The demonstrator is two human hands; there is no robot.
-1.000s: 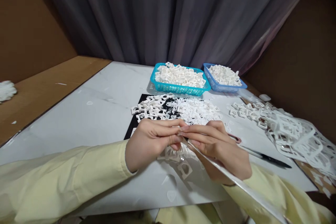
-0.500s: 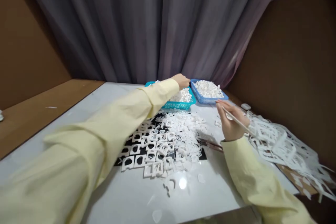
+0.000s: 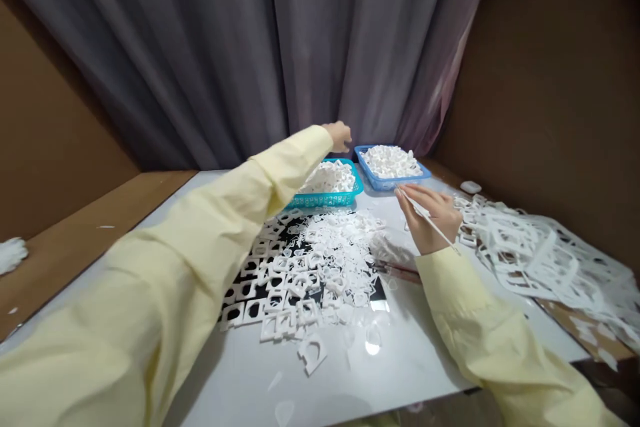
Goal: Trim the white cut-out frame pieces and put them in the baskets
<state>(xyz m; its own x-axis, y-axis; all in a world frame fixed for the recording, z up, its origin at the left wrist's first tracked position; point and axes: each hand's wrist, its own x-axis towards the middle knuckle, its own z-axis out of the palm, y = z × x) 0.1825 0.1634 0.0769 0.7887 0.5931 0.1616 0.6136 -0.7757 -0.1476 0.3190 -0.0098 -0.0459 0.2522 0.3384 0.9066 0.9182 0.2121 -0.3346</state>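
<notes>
My left hand [image 3: 339, 136] reaches far forward, above the back right corner of a teal basket [image 3: 325, 199] filled with small white plastic pieces. Its fingers are curled downward, and whatever they hold is hidden. On the right, my right hand [image 3: 434, 219] pinches a thin white stick [image 3: 431, 221] between thumb and fingers, the stick slanting back over the palm. Between my forearms many white square frames [image 3: 275, 300] with round cut-outs and small white scraps [image 3: 345, 247] spread over a black mat. One loose frame [image 3: 313, 353] lies nearer me.
A blue basket [image 3: 395, 183] of white pieces stands right of the teal one. Tangled white plastic strips [image 3: 540, 253] pile up at the right edge. A clear bag [image 3: 395, 247] and a reddish-brown stick-like thing [image 3: 400, 272] lie by my right wrist. Brown side panels and a grey curtain [image 3: 320, 47] enclose the table.
My left hand has risen a little from between the two baskets. The loose frame near me now shows whole, where only parts showed before. My right hand keeps the stick; the view has shifted slightly.
</notes>
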